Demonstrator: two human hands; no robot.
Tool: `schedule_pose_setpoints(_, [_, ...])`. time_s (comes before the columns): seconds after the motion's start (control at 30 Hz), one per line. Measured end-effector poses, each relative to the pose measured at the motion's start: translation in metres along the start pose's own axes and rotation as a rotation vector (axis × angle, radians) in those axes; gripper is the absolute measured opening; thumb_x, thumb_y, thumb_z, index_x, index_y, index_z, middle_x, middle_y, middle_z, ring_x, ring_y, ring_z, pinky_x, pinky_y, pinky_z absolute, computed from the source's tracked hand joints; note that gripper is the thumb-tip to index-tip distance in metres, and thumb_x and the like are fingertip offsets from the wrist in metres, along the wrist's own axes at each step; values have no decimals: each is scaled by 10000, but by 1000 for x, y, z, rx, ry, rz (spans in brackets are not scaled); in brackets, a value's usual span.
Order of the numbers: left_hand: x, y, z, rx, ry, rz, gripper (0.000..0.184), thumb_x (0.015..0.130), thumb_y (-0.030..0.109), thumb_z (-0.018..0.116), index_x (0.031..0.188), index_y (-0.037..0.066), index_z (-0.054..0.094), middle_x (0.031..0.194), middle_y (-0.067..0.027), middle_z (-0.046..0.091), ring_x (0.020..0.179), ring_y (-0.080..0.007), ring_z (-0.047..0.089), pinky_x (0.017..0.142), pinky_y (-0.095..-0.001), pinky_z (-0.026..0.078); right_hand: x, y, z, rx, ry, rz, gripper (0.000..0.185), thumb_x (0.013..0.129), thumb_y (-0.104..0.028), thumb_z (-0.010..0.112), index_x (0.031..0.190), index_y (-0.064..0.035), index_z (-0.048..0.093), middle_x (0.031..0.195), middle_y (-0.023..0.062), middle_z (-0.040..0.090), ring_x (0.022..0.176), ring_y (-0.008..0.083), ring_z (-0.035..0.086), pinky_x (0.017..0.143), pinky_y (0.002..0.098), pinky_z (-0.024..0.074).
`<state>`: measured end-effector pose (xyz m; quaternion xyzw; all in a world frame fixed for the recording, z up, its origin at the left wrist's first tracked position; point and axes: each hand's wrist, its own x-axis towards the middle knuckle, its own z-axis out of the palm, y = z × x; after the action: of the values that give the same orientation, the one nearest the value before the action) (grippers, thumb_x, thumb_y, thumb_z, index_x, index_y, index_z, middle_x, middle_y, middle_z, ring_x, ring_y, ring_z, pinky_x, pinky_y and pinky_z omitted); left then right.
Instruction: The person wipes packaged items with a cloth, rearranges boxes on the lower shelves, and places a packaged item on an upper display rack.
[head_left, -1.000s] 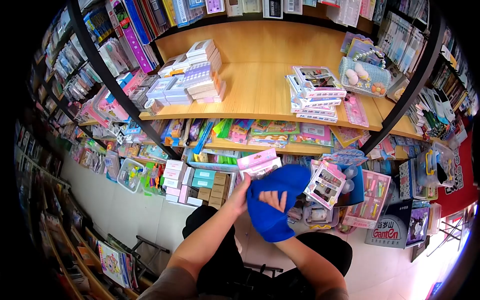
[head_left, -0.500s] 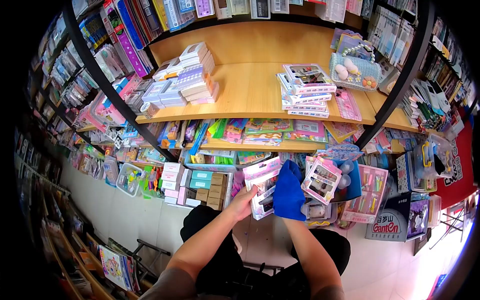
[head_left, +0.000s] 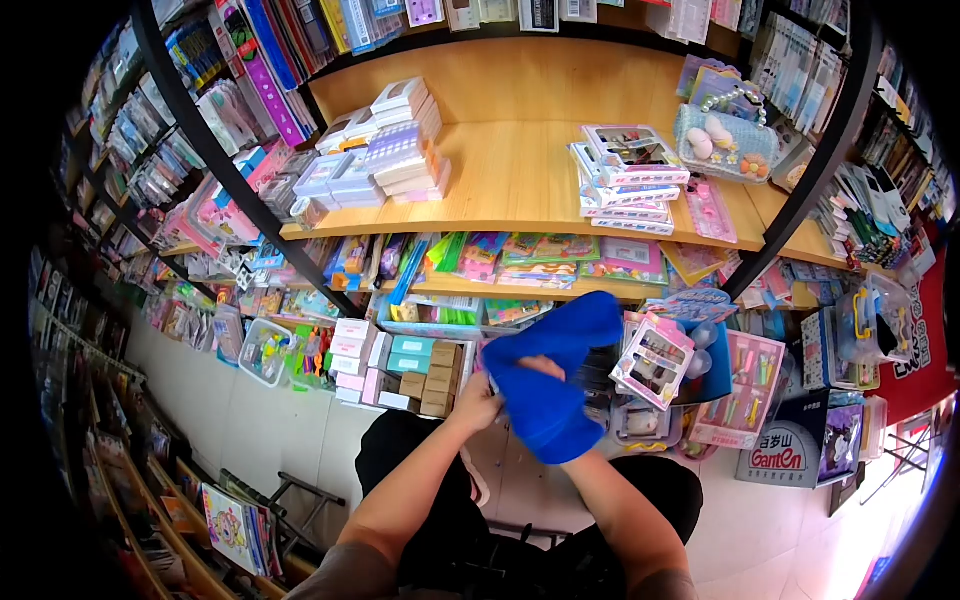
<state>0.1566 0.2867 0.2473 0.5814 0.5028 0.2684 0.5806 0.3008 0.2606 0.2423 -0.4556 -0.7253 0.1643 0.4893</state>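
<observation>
My left hand is closed at the left edge of a blue cloth, on the pink-and-white window box it held a moment ago. The cloth now hides nearly all of that box. Wrapped in the cloth, my right hand shows only some bent fingers between its folds. Just to the right, a similar pink-and-white window box leans on a blue bin. Small cartons stand to the left of my left hand.
A wooden shelf spans the front, with stacked white boxes on its left and window boxes on its right. Dark metal posts flank it. Below are a blue bin, a Ganten carton and a clear tub.
The blue cloth has swung left and spread across the box in my left hand, covering it. My left hand has shifted slightly left. The view has turned a little.
</observation>
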Motion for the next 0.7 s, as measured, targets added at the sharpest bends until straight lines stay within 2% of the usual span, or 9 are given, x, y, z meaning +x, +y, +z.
schedule_pose_setpoints(0.07, [15, -41, 0, -52, 64, 271, 101, 822, 56, 541, 894, 1, 585, 705, -25, 596, 592, -96, 521, 524, -260, 424, 8, -21, -4, -196, -74, -28, 325, 747, -149, 541, 1065, -104, 593, 1104, 88, 538, 1085, 283, 463, 892, 427, 334])
schedule_pose_setpoints(0.2, [7, -37, -6, -19, -17, 260, 156, 858, 118, 549, 965, 4, 562, 793, -13, 584, 709, -94, 513, 631, -265, 424, 4, -10, -1, -333, -38, 120, 251, 721, -169, 565, 965, -160, 622, 1084, 35, 534, 1086, 269, 438, 874, 473, 306])
schedule_pose_setpoints(0.27, [10, -47, -9, -19, -40, 231, 243, 878, 129, 542, 1091, 15, 533, 923, 0, 583, 841, -111, 515, 754, -274, 422, 2, 10, -1, -286, 70, 125, 216, 739, -179, 564, 944, -151, 627, 1081, 30, 536, 1064, 259, 450, 894, 442, 303])
schedule_pose_setpoints(0.33, [6, -45, -11, -40, -28, 214, 262, 896, 188, 538, 1083, 4, 537, 924, 2, 578, 828, -96, 492, 751, -269, 418, 2, 18, -2, -258, 143, 175, 195, 755, -177, 555, 934, -148, 629, 1080, 25, 535, 1058, 250, 449, 906, 423, 295])
schedule_pose_setpoints(0.4, [2, -36, -14, -58, 5, 231, 258, 883, 191, 556, 1050, -5, 552, 853, -17, 591, 759, -92, 495, 695, -267, 431, 1, 28, -4, -338, 150, 291, 195, 808, -154, 513, 971, -135, 619, 1042, 76, 563, 996, 302, 504, 843, 417, 370])
schedule_pose_setpoints(0.43, [0, -35, -15, -55, 2, 267, 294, 882, 174, 555, 1113, -7, 539, 931, -39, 607, 831, -98, 515, 758, -269, 433, -5, 47, -1, -369, 116, 404, 202, 816, -153, 506, 985, -130, 614, 1031, 93, 570, 973, 319, 517, 819, 421, 390])
schedule_pose_setpoints(0.5, [1, -31, -22, -117, 0, 319, 310, 881, 162, 554, 1137, -10, 526, 977, -52, 608, 877, -104, 520, 790, -268, 427, 7, 42, -15, -382, 107, 397, 254, 814, -157, 515, 1055, -129, 589, 1010, 151, 582, 909, 368, 549, 733, 442, 440])
schedule_pose_setpoints(0.63, [2, -25, -32, -52, 16, 382, 335, 877, 139, 550, 1169, -17, 502, 1016, -64, 611, 924, -120, 529, 823, -277, 423, 45, -10, -51, -348, -287, 862, 463, 913, -162, 406, 1320, 41, 322, 1386, 231, 290, 1242, 381, 329, 1008, 393, 299])
schedule_pose_setpoints(0.7, [2, -23, -31, 7, 19, 394, 332, 874, 126, 546, 1173, -11, 502, 1007, -71, 614, 914, -124, 535, 817, -283, 427, 26, 6, -24, -17, 142, 644, 343, 824, -147, 504, 1160, -77, 493, 1130, 168, 483, 1012, 360, 474, 818, 418, 396])
